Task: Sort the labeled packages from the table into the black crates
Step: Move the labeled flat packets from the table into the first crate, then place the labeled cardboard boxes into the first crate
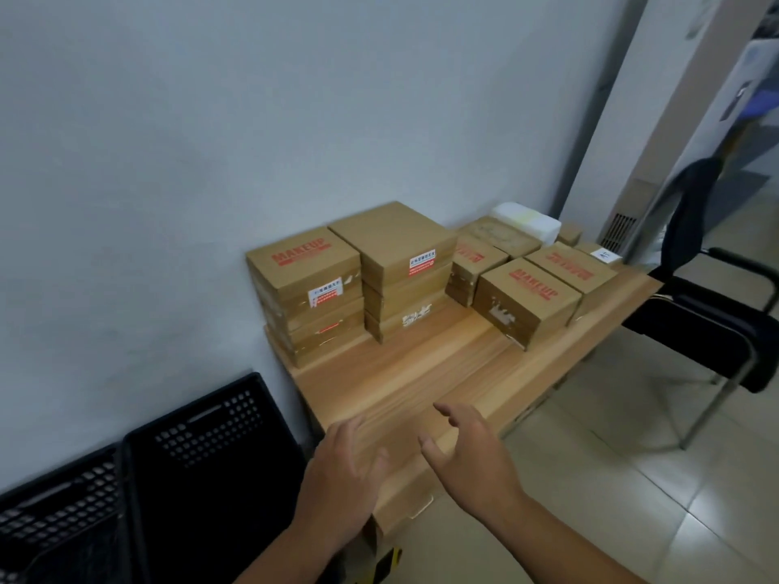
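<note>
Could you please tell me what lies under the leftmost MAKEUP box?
At least two more brown boxes are stacked under the MAKEUP box, on the table; only their sides show, their tops are covered.

The table stands against the wall. On its far end sit stacked boxes, with single boxes to their right. Two crates stand on the floor left of the table, and a chair right of it. The left hand and right hand hover above its near end.
</note>
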A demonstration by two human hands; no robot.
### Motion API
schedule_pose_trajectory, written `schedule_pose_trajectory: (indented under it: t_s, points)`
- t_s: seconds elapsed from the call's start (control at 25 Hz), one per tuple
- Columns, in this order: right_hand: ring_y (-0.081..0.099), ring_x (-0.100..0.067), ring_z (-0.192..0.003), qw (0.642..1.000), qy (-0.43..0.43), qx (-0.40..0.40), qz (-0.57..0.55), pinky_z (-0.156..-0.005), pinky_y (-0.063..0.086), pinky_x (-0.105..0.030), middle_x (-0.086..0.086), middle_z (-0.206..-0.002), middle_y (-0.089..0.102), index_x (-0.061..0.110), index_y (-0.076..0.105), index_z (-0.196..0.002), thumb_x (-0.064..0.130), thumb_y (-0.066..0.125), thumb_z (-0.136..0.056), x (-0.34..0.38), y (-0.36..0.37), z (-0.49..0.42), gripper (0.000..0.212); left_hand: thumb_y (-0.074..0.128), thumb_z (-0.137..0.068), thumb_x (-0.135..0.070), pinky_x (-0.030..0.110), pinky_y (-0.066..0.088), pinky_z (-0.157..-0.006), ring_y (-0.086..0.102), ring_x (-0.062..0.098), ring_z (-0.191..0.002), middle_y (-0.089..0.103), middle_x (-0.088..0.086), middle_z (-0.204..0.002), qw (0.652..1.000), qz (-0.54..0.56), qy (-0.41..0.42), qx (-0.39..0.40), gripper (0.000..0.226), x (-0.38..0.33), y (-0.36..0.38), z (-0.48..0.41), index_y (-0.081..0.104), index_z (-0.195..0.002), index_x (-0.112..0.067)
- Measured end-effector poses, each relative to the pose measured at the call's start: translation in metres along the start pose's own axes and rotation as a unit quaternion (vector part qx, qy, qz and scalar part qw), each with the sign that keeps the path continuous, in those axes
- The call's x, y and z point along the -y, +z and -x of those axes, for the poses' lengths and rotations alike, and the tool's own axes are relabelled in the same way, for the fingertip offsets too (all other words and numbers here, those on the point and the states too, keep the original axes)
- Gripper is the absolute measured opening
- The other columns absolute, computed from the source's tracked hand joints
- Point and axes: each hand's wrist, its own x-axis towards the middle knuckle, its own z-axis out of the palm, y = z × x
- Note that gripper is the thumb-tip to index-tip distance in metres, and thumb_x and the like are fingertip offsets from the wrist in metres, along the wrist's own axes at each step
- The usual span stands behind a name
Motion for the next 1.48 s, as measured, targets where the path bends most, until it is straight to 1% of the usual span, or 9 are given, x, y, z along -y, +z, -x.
schedule_pose_trajectory:
  t_s: [0.36, 0.64, 0.8, 0.88, 1.04, 1.24, 1.32, 1.4, 1.48]
  points:
    - [0.054, 0.000, -0.122, 0.999, -0.014, 0.025, 0.019, -0.098, 0.045, -0.019, 0.020, -0.132, 0.058, 0.034, 0.053, -0.138, 0.046, 0.069, -0.090, -0.054, -0.025, -0.149, 0.053, 0.056, -0.094, -0.054, 0.028, 0.040, -0.096, 0.040, -0.004, -0.120, 0.035, -0.031, -0.135, 0.996, 0.062, -0.016, -0.069, 0.058, -0.049, 0.039, -0.155, 0.036, -0.149, -0.046]
    - [0.054, 0.002, -0.117, 0.996, -0.050, 0.076, 0.010, -0.098, 0.048, -0.021, 0.021, -0.126, 0.058, 0.033, 0.055, -0.136, 0.042, 0.071, -0.089, -0.045, -0.013, -0.248, 0.051, 0.057, -0.093, -0.056, 0.031, 0.043, -0.102, 0.043, -0.001, -0.129, 0.042, -0.025, -0.145, 0.988, 0.077, -0.078, -0.111, 0.059, -0.063, 0.044, -0.241, 0.039, -0.148, -0.044]
    - [0.063, -0.006, -0.108, 0.987, -0.123, 0.103, -0.001, -0.096, 0.053, -0.029, 0.013, -0.118, 0.067, 0.026, 0.065, -0.126, 0.033, 0.079, -0.085, -0.018, 0.001, -0.301, 0.044, 0.058, -0.095, -0.053, 0.036, 0.043, -0.113, 0.044, 0.003, -0.135, 0.042, -0.021, -0.149, 0.974, 0.067, -0.119, -0.178, 0.059, -0.057, 0.025, -0.264, 0.040, -0.150, -0.039]
    - [0.065, -0.012, -0.104, 0.974, -0.182, 0.131, -0.023, -0.094, 0.054, -0.032, 0.007, -0.114, 0.069, 0.018, 0.068, -0.123, 0.025, 0.081, -0.083, 0.000, 0.017, -0.319, 0.043, 0.055, -0.096, -0.054, 0.033, 0.041, -0.114, 0.043, 0.002, -0.135, 0.040, -0.023, -0.148, 0.969, 0.019, -0.141, -0.201, 0.058, -0.057, 0.017, -0.266, 0.038, -0.150, -0.039]
    - [0.046, 0.000, -0.128, 0.936, -0.278, 0.210, -0.040, -0.102, 0.042, -0.017, 0.018, -0.137, 0.051, 0.030, 0.048, -0.141, 0.035, 0.062, -0.094, 0.039, 0.047, -0.333, 0.049, 0.056, -0.099, -0.047, 0.030, 0.039, -0.114, 0.044, 0.002, -0.132, 0.044, -0.024, -0.140, 0.954, -0.063, -0.158, -0.246, 0.053, -0.062, -0.004, -0.268, 0.041, -0.149, -0.036]
    - [0.032, 0.002, -0.138, 0.938, -0.239, 0.237, -0.082, -0.116, 0.032, -0.023, 0.019, -0.152, 0.033, 0.030, 0.030, -0.153, 0.033, 0.061, -0.095, 0.053, 0.063, -0.349, 0.065, 0.053, -0.100, -0.046, 0.037, 0.047, -0.107, 0.051, 0.004, -0.125, 0.052, -0.018, -0.134, 0.924, -0.084, -0.176, -0.329, 0.042, -0.053, -0.052, -0.280, 0.049, -0.141, -0.036]
    - [0.023, 0.002, -0.144, 0.943, -0.229, 0.230, -0.074, -0.117, 0.024, -0.022, 0.018, -0.160, 0.020, 0.032, 0.021, -0.156, 0.034, 0.060, -0.096, 0.056, 0.068, -0.354, 0.072, 0.050, -0.099, -0.053, 0.036, 0.050, -0.097, 0.052, -0.002, -0.114, 0.052, -0.016, -0.135, 0.910, -0.055, -0.197, -0.361, 0.043, -0.040, -0.069, -0.288, 0.050, -0.139, -0.036]
    - [0.015, 0.004, -0.146, 0.950, -0.230, 0.203, -0.066, -0.111, 0.023, -0.017, 0.016, -0.165, 0.007, 0.030, 0.015, -0.159, 0.035, 0.058, -0.097, 0.058, 0.076, -0.355, 0.075, 0.048, -0.097, -0.058, 0.033, 0.049, -0.091, 0.052, -0.011, -0.103, 0.050, -0.013, -0.138, 0.899, 0.005, -0.221, -0.377, 0.050, -0.027, -0.080, -0.300, 0.050, -0.141, -0.033]
    - [0.011, 0.003, -0.145, 0.958, -0.240, 0.151, -0.046, -0.108, 0.028, -0.018, 0.012, -0.167, 0.001, 0.028, 0.014, -0.160, 0.034, 0.061, -0.096, 0.064, 0.084, -0.355, 0.080, 0.047, -0.097, -0.063, 0.040, 0.052, -0.098, 0.055, -0.004, -0.112, 0.047, -0.009, -0.142, 0.907, 0.033, -0.225, -0.353, 0.059, -0.014, -0.081, -0.313, 0.044, -0.146, -0.031]
